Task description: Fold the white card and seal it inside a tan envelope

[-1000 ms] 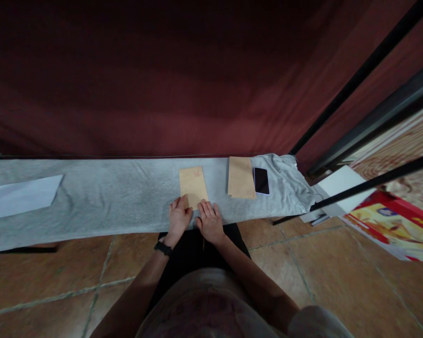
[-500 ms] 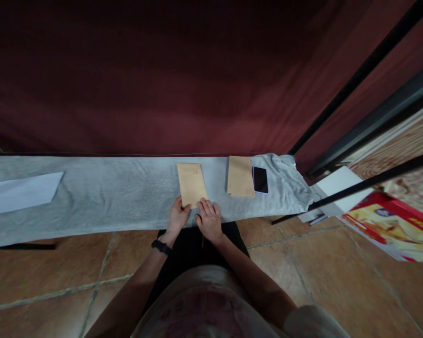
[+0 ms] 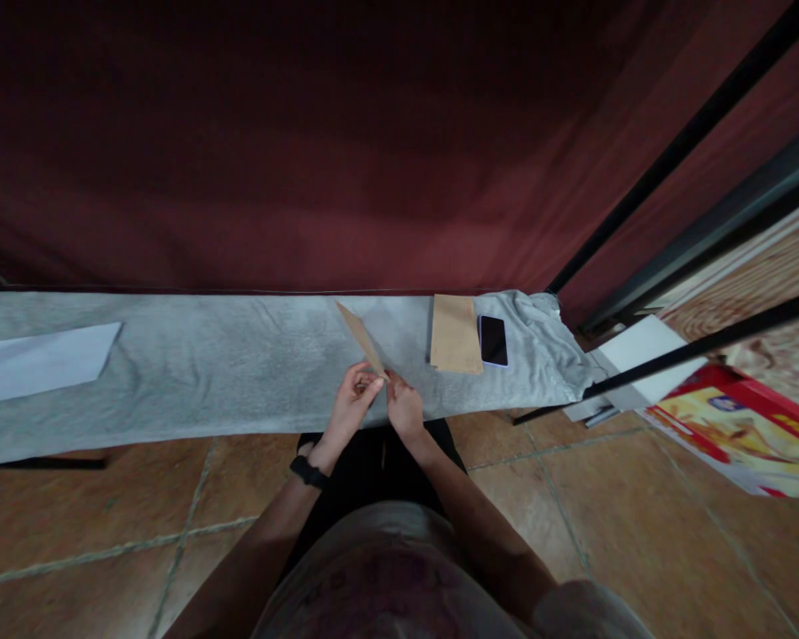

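Observation:
A brown paper envelope is tilted up on its edge above the grey cloth, its near end between my two hands. My left hand, with a dark band on its wrist, pinches the near corner between thumb and fingers. On the other side of that end, my right hand is closed on the envelope, its fingertips partly hidden. More brown envelopes lie in a small stack to the right. Against the stack's right side rests a phone with a dark screen.
The grey cloth covers a long narrow table. White paper sheets lie at its left end. A dark red curtain hangs behind. Black metal bars and a red and yellow box are on the right.
The envelope lay flat on the cloth with my hands at its near edge. Now it is lifted and turned onto its edge, and both hands have closed on its near end.

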`<state>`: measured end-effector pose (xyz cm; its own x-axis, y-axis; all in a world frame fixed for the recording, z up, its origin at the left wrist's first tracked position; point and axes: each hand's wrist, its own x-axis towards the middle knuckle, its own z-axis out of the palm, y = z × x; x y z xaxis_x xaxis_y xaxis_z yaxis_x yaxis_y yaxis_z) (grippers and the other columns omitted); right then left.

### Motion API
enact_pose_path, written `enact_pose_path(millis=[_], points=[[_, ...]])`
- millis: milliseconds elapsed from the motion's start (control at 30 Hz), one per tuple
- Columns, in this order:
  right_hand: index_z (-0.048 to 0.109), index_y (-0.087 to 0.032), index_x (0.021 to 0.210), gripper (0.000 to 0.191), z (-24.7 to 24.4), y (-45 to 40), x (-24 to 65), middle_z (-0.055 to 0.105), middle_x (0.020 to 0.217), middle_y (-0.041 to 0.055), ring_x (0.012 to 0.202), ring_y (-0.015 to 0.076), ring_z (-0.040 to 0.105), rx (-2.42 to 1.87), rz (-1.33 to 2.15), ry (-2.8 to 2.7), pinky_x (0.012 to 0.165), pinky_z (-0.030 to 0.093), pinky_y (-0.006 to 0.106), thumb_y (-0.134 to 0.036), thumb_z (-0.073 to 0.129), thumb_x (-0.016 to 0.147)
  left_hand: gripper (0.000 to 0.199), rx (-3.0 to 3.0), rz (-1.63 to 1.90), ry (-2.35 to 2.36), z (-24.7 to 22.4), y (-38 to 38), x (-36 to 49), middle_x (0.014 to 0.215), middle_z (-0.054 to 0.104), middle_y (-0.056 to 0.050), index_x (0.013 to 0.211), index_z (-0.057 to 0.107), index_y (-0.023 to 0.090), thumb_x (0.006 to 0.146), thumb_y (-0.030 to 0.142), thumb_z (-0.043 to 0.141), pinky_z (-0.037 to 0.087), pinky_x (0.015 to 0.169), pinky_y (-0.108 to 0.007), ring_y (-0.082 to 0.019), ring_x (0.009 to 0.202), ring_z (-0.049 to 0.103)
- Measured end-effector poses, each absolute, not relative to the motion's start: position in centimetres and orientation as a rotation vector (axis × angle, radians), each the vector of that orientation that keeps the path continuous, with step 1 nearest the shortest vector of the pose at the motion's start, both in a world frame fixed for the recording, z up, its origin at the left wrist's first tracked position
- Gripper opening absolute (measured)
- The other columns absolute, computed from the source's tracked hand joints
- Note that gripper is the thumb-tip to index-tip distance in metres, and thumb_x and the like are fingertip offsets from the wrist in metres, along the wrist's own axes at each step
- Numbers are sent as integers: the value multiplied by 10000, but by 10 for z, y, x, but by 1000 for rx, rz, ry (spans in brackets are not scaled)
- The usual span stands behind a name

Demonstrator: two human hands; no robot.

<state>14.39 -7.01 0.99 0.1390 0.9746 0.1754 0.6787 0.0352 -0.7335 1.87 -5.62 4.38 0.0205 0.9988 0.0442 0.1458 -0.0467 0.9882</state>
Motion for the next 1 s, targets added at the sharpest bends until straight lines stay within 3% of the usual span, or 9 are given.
enact_pose_path(millis=[133,300,467,733,833,900,1000], points=[[706,-162,1027,509,14,-60,139,783,920,115,828,222,745,-1564,852,-1275,756,612,342,-429,273,1053,455,1255,1204,1454,38,-52,19,1243,659,-118,1229,592,188,837,394,693,528,927,-363,-226,1112,647],[668,-188,935,392,16,-64,124,773,850,64,785,224,746,-1117,1325,-715,774,626,362,-572,651,855,694,961,1032,1347,24,-50,16,824,701,-21,1389,477,152,769,300,752,550,654,-291,-164,685,675],[580,-207,743,283,14,-60,123,705,632,16,713,227,744,-1255,1453,-571,725,629,368,-451,697,827,749,920,1050,1326,21,-48,15,637,634,49,1393,480,126,709,247,759,461,504,-217,-107,483,558],[670,-194,809,169,9,-58,136,726,746,14,571,142,643,-1412,1513,-860,577,581,279,-320,588,887,691,1041,1028,1415,21,-35,5,571,584,68,1392,486,99,722,186,631,385,464,-202,-96,442,484],[710,-217,886,157,8,-67,144,742,841,23,710,165,686,-1466,1351,-1086,721,600,307,-247,557,908,671,1113,936,1477,19,-31,-4,557,554,75,1396,496,102,745,203,622,356,452,-208,-94,419,448],[720,-230,1015,221,8,-73,149,749,1020,52,959,196,704,-1505,1016,-1394,914,569,336,-208,513,941,647,1203,865,1516,17,-30,-9,555,543,74,1403,502,107,775,222,607,364,462,-220,-104,427,447],[676,-209,1220,318,7,-82,157,680,1291,90,1256,219,598,-1507,503,-1801,1111,454,377,-188,463,985,584,1429,757,1610,16,-30,-13,606,580,47,1390,542,135,817,237,584,418,532,-245,-130,505,517]])
